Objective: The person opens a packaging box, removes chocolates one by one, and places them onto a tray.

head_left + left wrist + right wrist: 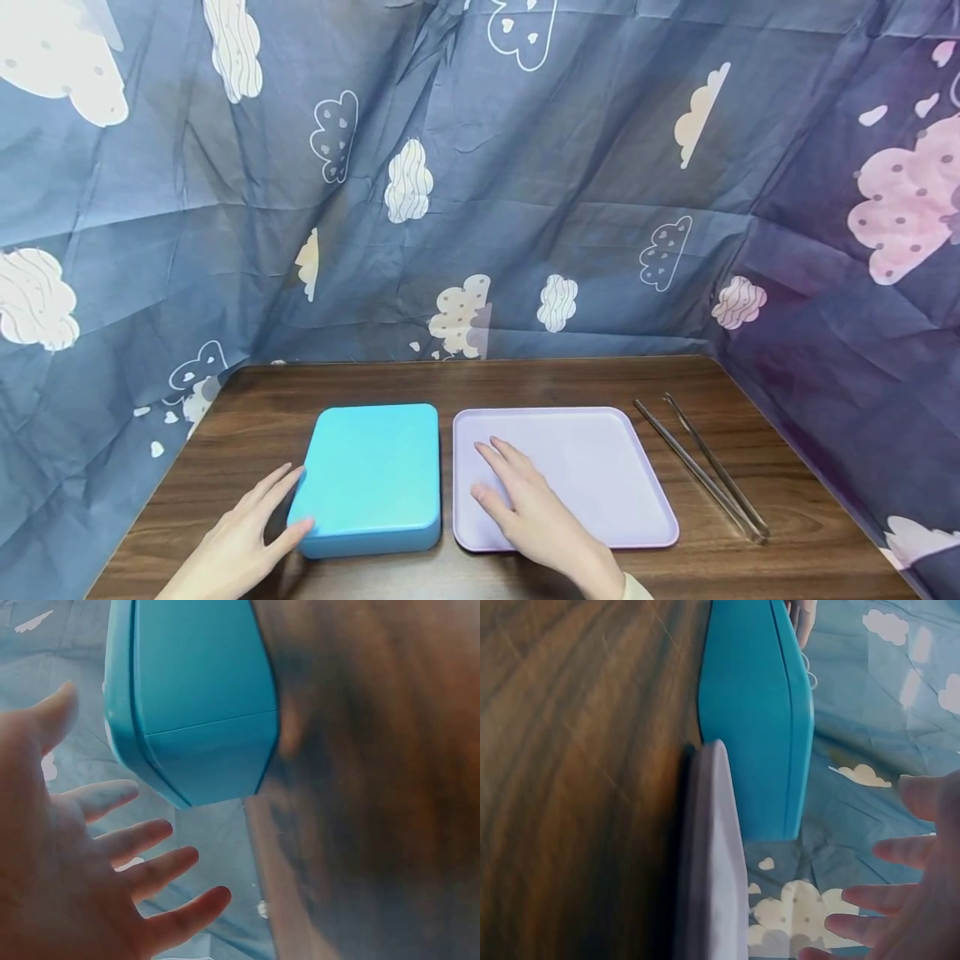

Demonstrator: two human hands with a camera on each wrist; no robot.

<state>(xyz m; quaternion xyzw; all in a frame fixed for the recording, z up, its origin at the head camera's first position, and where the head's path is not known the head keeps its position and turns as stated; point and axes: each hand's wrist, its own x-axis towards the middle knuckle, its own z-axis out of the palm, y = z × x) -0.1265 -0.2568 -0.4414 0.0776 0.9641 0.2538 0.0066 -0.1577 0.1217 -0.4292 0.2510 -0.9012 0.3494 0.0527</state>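
Observation:
A blue lidded box (367, 475) stands on the left part of the table. My left hand (243, 533) is at its left side, fingers spread and thumb near the front left corner; whether it touches the box I cannot tell. In the left wrist view, the hand (97, 855) has its fingers loosely extended beside the box (202, 697). My right hand (536, 517) hovers over the left part of a pale purple tray (592, 475), with nothing in it. The right wrist view shows those fingers (885, 896) apart from the tray (716, 877).
Long metal tongs (708, 475) lie on the wooden table (480, 379) to the right of the tray. A narrow gap separates box and tray. Dark blue cloth (465, 233) with cloud prints hangs behind and at both sides of the table.

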